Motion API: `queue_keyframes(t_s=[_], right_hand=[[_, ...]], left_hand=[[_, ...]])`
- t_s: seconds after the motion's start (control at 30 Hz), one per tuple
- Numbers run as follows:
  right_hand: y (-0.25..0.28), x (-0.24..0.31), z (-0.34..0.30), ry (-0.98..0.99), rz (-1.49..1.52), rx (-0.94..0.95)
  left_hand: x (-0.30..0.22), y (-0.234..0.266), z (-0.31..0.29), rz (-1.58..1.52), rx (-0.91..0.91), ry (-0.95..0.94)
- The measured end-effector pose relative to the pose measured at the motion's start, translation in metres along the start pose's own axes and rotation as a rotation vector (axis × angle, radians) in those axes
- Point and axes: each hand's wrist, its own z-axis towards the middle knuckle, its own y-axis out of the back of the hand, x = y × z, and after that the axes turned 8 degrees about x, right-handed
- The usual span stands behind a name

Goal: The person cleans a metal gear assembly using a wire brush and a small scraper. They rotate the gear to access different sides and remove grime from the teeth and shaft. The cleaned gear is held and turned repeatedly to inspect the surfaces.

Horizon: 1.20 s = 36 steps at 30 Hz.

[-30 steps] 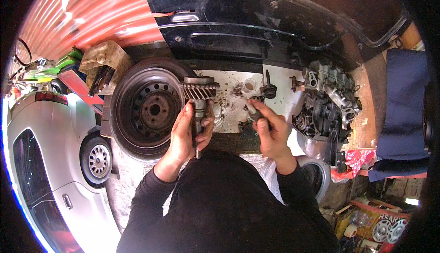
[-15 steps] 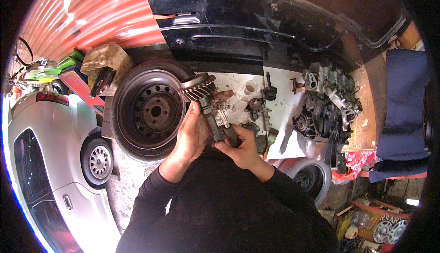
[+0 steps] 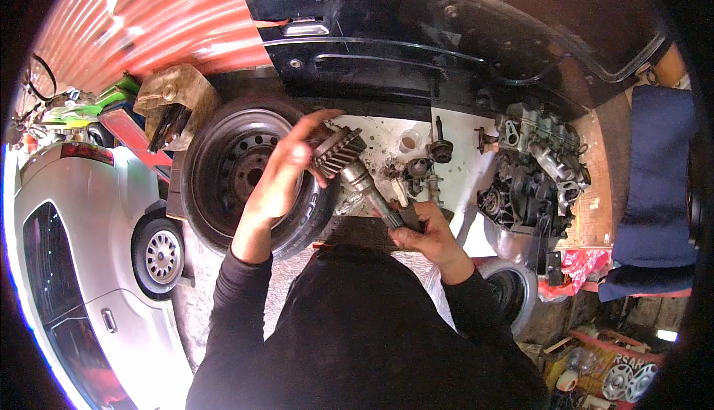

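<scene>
A metal gear shaft (image 3: 361,177) slants in front of me, its toothed helical gear at the upper left and its splined end at the lower right. My left hand (image 3: 279,176) cups the gear, fingers reaching over its far edge and under its near side. My right hand (image 3: 435,235) is closed round the splined end. Along with the shaft, the right hand holds a dark piece with a pale tip, whose kind I cannot make out. Beyond it, small metal parts (image 3: 420,172) and a dark gear with a stem (image 3: 439,146) lie on the white work surface (image 3: 462,124).
A wheel with a tyre (image 3: 216,209) lies left of the shaft. An engine block (image 3: 532,179) stands at the right, near a blue cloth (image 3: 658,179). A clear cup (image 3: 409,141) sits behind the parts. A black vehicle panel (image 3: 446,46) bounds the far side. A silver car (image 3: 97,261) is at the left.
The shaft has tilted further over, its splined end moving right with my right hand. My left hand has shifted from beneath the gear to around its left side.
</scene>
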Motion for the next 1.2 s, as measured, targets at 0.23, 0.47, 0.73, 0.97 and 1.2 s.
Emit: queue_keyframes(t_s=[0.23, 0.47, 0.73, 0.97, 1.2], right_hand=[[0.039, 0.008, -0.001, -0.091, -0.073, 0.063], [0.026, 0.022, 0.000, 0.239, -0.062, -0.624], [-0.020, -0.017, -0.008, 0.460, -0.886, -0.411], [-0.018, -0.013, 0.002, 0.344, -1.063, -0.454], [-0.005, -0.006, 0.004, 0.492, -1.034, -0.590]], left_hand=[[0.027, -0.021, -0.011, 0.401, -0.144, 0.254], [0.064, -0.050, -0.008, -0.374, -0.475, 0.457], [0.068, -0.067, -0.014, -0.768, -0.446, 0.439], [0.055, -0.084, -0.010, -0.754, -0.543, 0.349], [0.064, -0.083, -0.015, -0.723, -0.507, 0.368]])
